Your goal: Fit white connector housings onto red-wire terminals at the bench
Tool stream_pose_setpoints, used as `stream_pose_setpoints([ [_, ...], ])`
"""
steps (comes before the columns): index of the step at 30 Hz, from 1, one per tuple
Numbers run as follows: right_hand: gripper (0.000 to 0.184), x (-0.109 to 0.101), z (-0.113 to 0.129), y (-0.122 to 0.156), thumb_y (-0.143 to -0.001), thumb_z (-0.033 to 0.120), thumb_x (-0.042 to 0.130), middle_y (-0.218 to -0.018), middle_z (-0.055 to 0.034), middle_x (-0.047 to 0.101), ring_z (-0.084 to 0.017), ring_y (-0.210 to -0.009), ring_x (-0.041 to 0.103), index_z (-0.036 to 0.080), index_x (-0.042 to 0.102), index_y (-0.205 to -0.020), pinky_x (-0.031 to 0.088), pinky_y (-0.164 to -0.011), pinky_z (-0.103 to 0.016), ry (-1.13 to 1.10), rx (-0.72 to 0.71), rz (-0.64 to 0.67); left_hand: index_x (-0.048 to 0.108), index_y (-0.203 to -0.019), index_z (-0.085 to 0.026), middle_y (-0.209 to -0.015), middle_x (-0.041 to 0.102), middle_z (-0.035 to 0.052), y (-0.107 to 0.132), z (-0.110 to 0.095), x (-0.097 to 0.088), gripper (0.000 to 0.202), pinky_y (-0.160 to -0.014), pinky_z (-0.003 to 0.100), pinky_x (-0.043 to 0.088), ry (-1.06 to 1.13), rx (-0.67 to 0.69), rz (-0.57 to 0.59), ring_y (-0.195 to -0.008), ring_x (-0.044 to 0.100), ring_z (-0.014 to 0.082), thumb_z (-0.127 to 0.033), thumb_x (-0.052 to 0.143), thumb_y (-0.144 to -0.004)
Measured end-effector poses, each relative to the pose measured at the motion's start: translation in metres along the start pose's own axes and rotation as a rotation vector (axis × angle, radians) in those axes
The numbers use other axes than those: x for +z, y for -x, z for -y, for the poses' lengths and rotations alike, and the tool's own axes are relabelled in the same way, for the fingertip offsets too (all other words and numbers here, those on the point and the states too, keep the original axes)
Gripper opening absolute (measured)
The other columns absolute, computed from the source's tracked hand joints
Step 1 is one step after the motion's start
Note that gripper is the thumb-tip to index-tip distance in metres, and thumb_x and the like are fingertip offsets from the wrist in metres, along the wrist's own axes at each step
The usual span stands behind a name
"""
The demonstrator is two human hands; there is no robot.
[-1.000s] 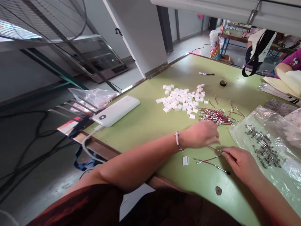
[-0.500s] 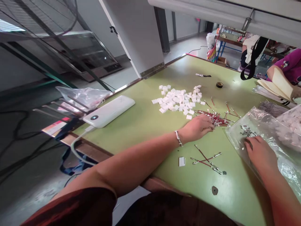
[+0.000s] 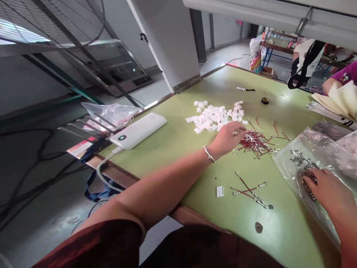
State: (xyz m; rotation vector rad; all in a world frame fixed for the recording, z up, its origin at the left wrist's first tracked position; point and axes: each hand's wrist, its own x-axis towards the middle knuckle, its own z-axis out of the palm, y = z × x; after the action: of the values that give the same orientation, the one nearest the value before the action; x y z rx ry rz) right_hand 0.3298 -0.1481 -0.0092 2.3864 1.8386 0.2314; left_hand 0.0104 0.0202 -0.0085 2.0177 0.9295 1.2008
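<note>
Green tabletop [image 3: 167,147]: white blocks [image 3: 209,117], red wire pile [image 3: 254,142], white power bank [image 3: 143,129], black tape roll [image 3: 265,100], clear bag [image 3: 287,162].

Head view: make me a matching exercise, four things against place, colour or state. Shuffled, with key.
1. left hand
2. right hand
3. power bank
4. tape roll

A. at the bag with metal parts
B. black
C. at the red wires
D. joined to a white cable

Pairs: 1-C, 2-A, 3-D, 4-B
</note>
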Motion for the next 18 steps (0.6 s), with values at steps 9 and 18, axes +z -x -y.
stream_pose_setpoints([
  [9,0.028,0.002,0.026,-0.006,-0.093,0.03,0.038,-0.096,-0.0119,0.064,-0.024,-0.076,0.06,0.019,0.062,-0.083,0.034,-0.054,-0.032,0.021,-0.014,-0.08,0.061,-0.099,-0.02,-0.082,0.066,0.0026,0.019,-0.028,0.001,0.019,-0.068,0.026,0.052,0.181,0.129,-0.083,-0.071,0.059,0.0104,-0.02,0.042,-0.096],
  [18,0.028,-0.021,0.064,0.011,-0.088,0.044,0.043,-0.067,-0.0038,0.064,-0.02,-0.059,0.057,0.022,0.059,-0.09,0.042,-0.058,-0.03,-0.672,0.082,-0.141,0.073,-0.09,-0.02,-0.088,0.073,0.0024,0.045,-0.035,0.039,0.017,-0.077,0.027,0.052,0.156,-0.149,0.398,-0.08,0.065,0.0123,-0.025,0.058,-0.088],
])
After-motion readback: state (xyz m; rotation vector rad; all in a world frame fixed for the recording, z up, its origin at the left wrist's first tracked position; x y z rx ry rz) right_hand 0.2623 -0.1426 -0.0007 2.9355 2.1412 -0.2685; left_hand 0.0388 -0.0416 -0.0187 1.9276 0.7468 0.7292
